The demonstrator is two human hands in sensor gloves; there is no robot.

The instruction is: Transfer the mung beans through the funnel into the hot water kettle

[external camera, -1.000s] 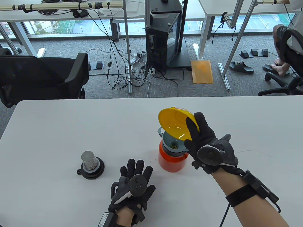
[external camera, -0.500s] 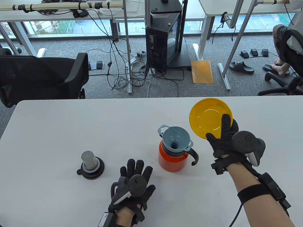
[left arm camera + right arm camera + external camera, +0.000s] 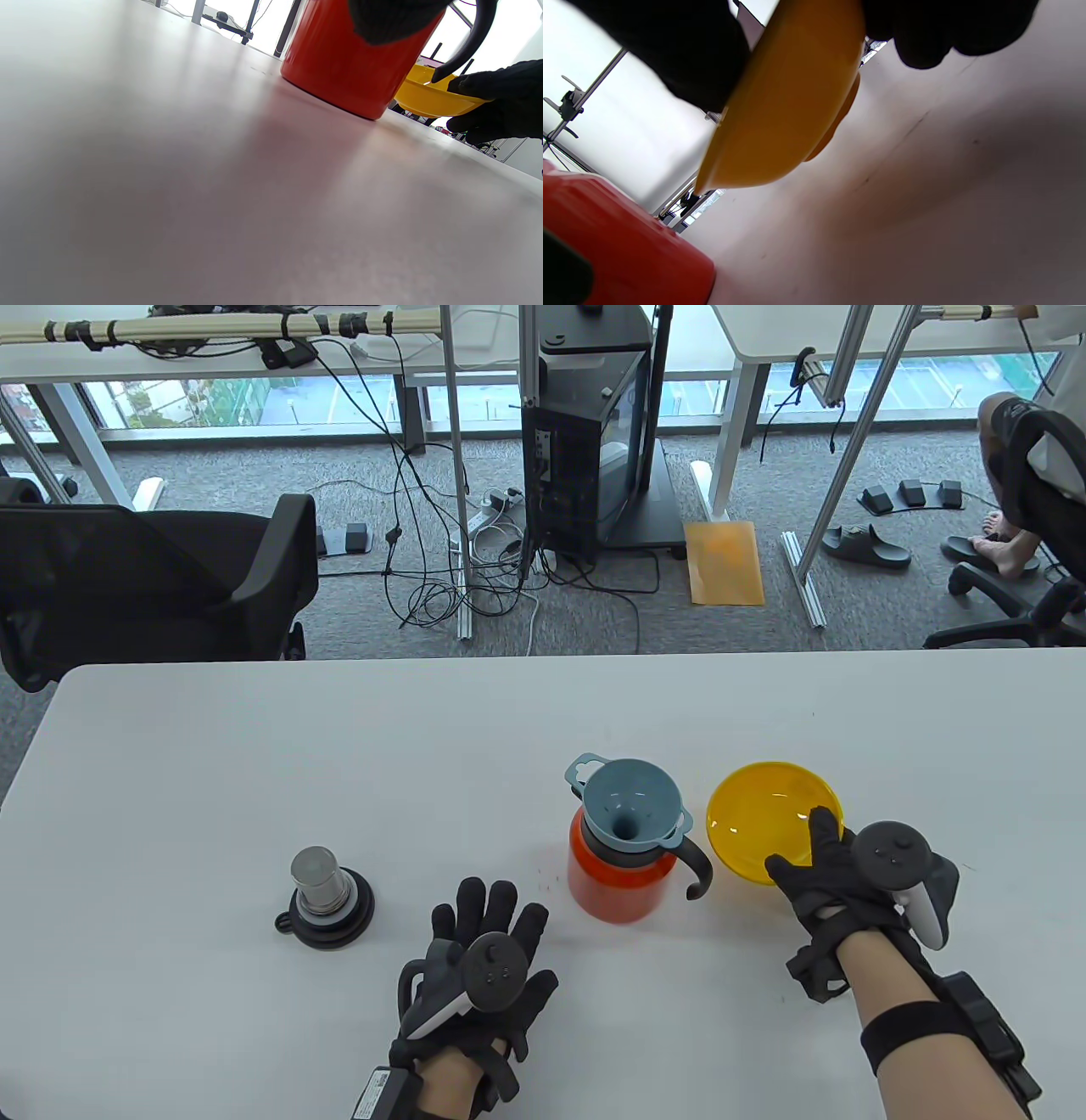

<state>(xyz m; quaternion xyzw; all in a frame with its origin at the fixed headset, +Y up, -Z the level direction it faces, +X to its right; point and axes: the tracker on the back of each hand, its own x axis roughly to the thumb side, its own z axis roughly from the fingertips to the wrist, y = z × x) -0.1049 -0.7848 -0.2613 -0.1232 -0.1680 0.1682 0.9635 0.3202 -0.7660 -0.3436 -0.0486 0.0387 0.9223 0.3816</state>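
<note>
An orange kettle (image 3: 617,884) with a black handle stands mid-table, a blue-grey funnel (image 3: 629,812) seated in its mouth. No beans show in the funnel. My right hand (image 3: 827,872) grips the near rim of an empty yellow bowl (image 3: 768,819) just right of the kettle; in the right wrist view the bowl (image 3: 789,106) is tilted, just above the table. My left hand (image 3: 479,963) rests flat on the table, fingers spread, empty, in front of the kettle (image 3: 352,63). The left wrist view also shows the bowl (image 3: 428,95).
The kettle's lid (image 3: 325,895), black with a steel plug, stands upside down on the white table (image 3: 254,780) at the left. Chairs, cables and desks lie beyond the table's far edge.
My right hand tipped the yellow bowl over the funnel, then swung it right, levelled it and lowered it beside the kettle. The beans seen in the funnel are gone. The left hand has not moved.
</note>
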